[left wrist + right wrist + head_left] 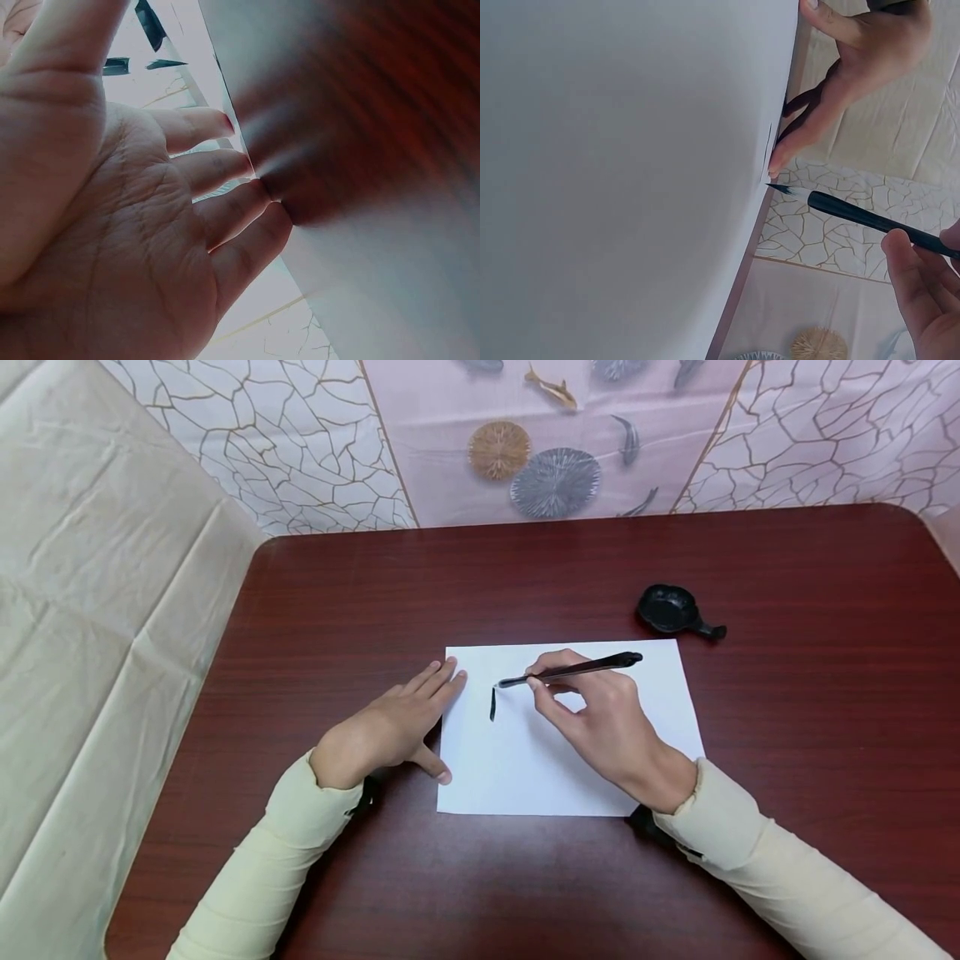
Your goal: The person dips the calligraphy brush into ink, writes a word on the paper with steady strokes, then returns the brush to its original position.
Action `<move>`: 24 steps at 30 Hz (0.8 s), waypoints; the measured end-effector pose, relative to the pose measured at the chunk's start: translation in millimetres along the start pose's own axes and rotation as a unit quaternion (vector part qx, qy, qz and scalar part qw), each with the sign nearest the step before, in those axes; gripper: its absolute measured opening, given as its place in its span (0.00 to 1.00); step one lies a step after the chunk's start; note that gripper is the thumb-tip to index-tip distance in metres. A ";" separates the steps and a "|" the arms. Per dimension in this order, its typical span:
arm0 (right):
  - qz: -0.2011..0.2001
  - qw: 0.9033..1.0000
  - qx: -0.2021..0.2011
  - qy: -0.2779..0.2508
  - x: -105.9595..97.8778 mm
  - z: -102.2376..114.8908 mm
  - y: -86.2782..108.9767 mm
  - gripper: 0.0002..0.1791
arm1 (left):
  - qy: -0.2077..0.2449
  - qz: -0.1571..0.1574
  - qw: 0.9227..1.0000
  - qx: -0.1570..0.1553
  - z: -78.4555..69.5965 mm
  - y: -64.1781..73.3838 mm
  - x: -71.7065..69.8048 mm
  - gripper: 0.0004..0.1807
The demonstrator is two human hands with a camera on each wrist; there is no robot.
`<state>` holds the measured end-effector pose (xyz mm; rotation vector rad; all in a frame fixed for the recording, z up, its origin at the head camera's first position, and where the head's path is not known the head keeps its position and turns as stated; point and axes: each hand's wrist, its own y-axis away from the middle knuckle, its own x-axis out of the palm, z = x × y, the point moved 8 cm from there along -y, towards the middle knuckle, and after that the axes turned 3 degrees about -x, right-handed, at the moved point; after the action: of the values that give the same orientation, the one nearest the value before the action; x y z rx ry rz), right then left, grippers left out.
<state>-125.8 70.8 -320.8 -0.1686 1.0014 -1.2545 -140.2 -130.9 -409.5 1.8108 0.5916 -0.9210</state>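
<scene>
A white sheet of paper (525, 768) lies on the table and bears one short black stroke (492, 703) near its upper left. My right hand (600, 718) pinches a dark-handled paintbrush (577, 668) between thumb and fingers. In the right wrist view the paintbrush (855, 212) has a pale bristle base and a black pointed tip, right at the paper's surface by the top of the stroke. My left hand (397, 722) rests with fingers spread over the paper's left edge. Its palm and straight fingers (244, 244) fill much of the left wrist view.
Beyond the paper's upper right corner sits a small black dish (667, 610) with a short handle. The dark red wooden table (360, 593) ends at a patterned cloth (300, 435) at the back. Plain pale cloth (90, 610) hangs along the left side.
</scene>
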 end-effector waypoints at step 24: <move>0.019 1.000 -0.003 -0.010 -3.9 0.9 6.2 0.09 | 0.006 -0.006 1.000 0.010 -5.1 2.2 -1.6 0.76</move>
<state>-120.7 76.0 -321.9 -0.1666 0.9870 -1.2131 -137.9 -127.1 -405.8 1.8340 0.6029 -0.9268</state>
